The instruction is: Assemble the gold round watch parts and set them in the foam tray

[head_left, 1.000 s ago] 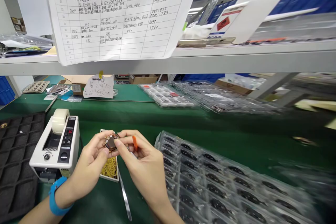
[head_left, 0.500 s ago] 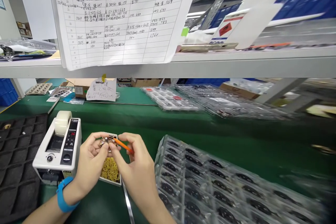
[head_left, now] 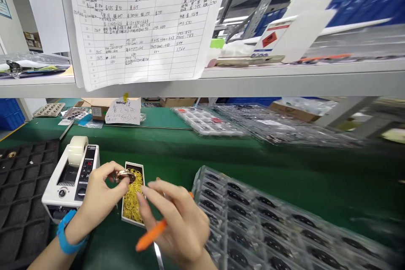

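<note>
Paper (head_left: 142,29) before the grey shelf (head_left: 228,88) reads DA05, DA03; the tape dispenser (head_left: 55,194) shows 36. Over the green bench (head_left: 167,160), the left hand (head_left: 103,187) pinches a round metal part (head_left: 125,176) near a box (head_left: 132,221) of yellow bands (head_left: 131,204); the right hand (head_left: 182,223), loosely curled, holds an orange stick (head_left: 152,235).

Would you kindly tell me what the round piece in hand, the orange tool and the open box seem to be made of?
Round piece: probably polished metal, judging by its coppery shine. Orange tool: likely plastic, from its bright colour; blur leaves its finish unclear. Open box: perhaps smooth white card, judging by its thin walls.
</note>
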Demonstrator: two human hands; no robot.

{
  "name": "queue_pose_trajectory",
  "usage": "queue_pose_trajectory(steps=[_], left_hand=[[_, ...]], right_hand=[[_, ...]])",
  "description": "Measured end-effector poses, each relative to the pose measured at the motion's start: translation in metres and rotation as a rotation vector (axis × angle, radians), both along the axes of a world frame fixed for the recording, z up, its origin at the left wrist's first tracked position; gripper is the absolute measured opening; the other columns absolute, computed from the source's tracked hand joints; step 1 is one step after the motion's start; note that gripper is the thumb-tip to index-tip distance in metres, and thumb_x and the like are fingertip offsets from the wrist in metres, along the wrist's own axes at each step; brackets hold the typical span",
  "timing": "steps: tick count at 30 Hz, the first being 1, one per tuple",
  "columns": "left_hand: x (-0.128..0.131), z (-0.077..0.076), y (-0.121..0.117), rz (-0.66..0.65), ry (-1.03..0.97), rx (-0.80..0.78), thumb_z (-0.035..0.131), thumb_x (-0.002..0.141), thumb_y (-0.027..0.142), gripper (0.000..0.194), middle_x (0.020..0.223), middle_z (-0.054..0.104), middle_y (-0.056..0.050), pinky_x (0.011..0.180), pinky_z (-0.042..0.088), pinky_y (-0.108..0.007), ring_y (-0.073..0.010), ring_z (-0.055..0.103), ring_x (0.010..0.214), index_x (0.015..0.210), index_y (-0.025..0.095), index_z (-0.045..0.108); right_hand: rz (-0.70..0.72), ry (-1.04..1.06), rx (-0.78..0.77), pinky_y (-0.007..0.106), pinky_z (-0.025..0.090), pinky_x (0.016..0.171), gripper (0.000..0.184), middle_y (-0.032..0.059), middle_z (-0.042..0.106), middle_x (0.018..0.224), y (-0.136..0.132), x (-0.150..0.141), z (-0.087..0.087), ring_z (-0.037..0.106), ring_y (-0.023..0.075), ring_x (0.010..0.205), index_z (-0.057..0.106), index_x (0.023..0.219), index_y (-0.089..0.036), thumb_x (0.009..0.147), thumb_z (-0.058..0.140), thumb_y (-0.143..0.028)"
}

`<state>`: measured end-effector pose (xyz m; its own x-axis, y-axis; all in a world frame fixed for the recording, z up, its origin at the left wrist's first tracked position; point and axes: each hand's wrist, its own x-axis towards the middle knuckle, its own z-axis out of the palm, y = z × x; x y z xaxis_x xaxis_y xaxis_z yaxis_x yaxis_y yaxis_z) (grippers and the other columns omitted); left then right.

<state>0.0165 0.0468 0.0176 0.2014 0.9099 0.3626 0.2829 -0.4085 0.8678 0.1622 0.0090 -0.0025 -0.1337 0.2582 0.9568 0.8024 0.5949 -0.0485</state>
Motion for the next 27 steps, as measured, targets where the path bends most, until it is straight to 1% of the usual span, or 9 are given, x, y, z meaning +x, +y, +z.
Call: queue_pose_trajectory(steps=[2,4,7,10,16,23,25,26,27], left_hand=[[0.003,0.001,-0.003,-0.040,-0.132,-0.123,0.062,0.072,0.016,0.008,0.064,0.059,0.001,0.061,0.040,-0.025,-0.0141,0.053,0.064,0.066,0.018,0.057],[0.006,0.003,-0.006,-0.108,-0.260,-0.227,0.067,0.070,0.020,0.013,0.063,0.061,0.001,0.060,0.042,-0.023,-0.0132,0.055,0.062,0.067,0.017,0.055],[0.009,0.004,-0.012,-0.200,-0.392,-0.333,0.072,0.072,0.029,0.019,0.061,0.061,0.002,0.054,0.042,-0.021,-0.0107,0.055,0.055,0.076,0.017,0.059],[0.010,0.004,-0.017,-0.231,-0.420,-0.388,0.068,0.077,0.037,0.025,0.062,0.063,0.002,0.052,0.045,-0.019,-0.0095,0.056,0.053,0.087,0.016,0.060],[0.013,-0.005,-0.022,-0.197,-0.420,-0.345,0.064,0.082,0.034,0.019,0.065,0.066,0.001,0.060,0.053,-0.019,-0.0101,0.063,0.060,0.084,0.017,0.057],[0.018,-0.010,-0.023,-0.219,-0.476,-0.299,0.062,0.084,0.031,0.015,0.064,0.067,0.001,0.061,0.053,-0.020,-0.0119,0.065,0.061,0.083,0.017,0.055],[0.017,-0.010,-0.022,-0.222,-0.459,-0.283,0.060,0.085,0.028,0.011,0.065,0.067,0.002,0.061,0.052,-0.018,-0.0105,0.064,0.061,0.087,0.018,0.056],[0.017,-0.011,-0.022,-0.220,-0.436,-0.267,0.059,0.086,0.026,0.010,0.064,0.066,0.003,0.061,0.051,-0.017,-0.0096,0.063,0.061,0.093,0.018,0.058],[0.016,-0.011,-0.022,-0.215,-0.403,-0.248,0.057,0.087,0.024,0.014,0.063,0.065,0.004,0.060,0.050,-0.016,-0.0088,0.062,0.059,0.100,0.019,0.059]], right_hand=[[-0.071,-0.032,0.048,0.025,0.045,0.053,0.023,0.0039,0.067,0.082,-0.004,0.001,0.000,0.055,0.0121,0.055,0.064,0.095,-0.025,0.078,0.063,-0.009],[-0.098,-0.027,0.040,0.026,0.045,0.054,0.024,0.0046,0.069,0.087,-0.004,0.001,0.000,0.056,0.0126,0.057,0.066,0.097,-0.028,0.080,0.062,-0.011],[-0.064,0.018,-0.001,0.028,0.048,0.058,0.025,0.0077,0.071,0.092,0.001,0.001,0.001,0.061,0.0159,0.065,0.065,0.100,-0.025,0.081,0.060,-0.010],[0.000,0.049,-0.032,0.028,0.050,0.058,0.024,0.0085,0.072,0.085,0.007,0.001,0.002,0.063,0.0170,0.066,0.062,0.099,-0.020,0.080,0.062,-0.005],[0.004,0.000,0.012,0.029,0.050,0.056,0.024,0.0111,0.073,0.081,0.009,0.002,-0.003,0.065,0.0184,0.066,0.059,0.099,-0.016,0.079,0.062,-0.003],[0.021,-0.003,0.028,0.029,0.050,0.054,0.023,0.0110,0.073,0.080,0.012,0.004,-0.003,0.066,0.0188,0.065,0.059,0.099,-0.017,0.080,0.060,-0.003],[0.027,-0.010,0.036,0.029,0.050,0.053,0.023,0.0114,0.073,0.079,0.013,0.005,-0.002,0.066,0.0185,0.064,0.059,0.098,-0.016,0.080,0.060,-0.003],[0.030,-0.021,0.040,0.029,0.050,0.053,0.022,0.0116,0.073,0.079,0.013,0.006,-0.001,0.065,0.0184,0.064,0.058,0.098,-0.016,0.080,0.061,-0.003],[0.032,-0.036,0.045,0.029,0.050,0.052,0.022,0.0118,0.073,0.079,0.013,0.007,-0.001,0.065,0.0182,0.063,0.058,0.098,-0.016,0.080,0.061,-0.003]])
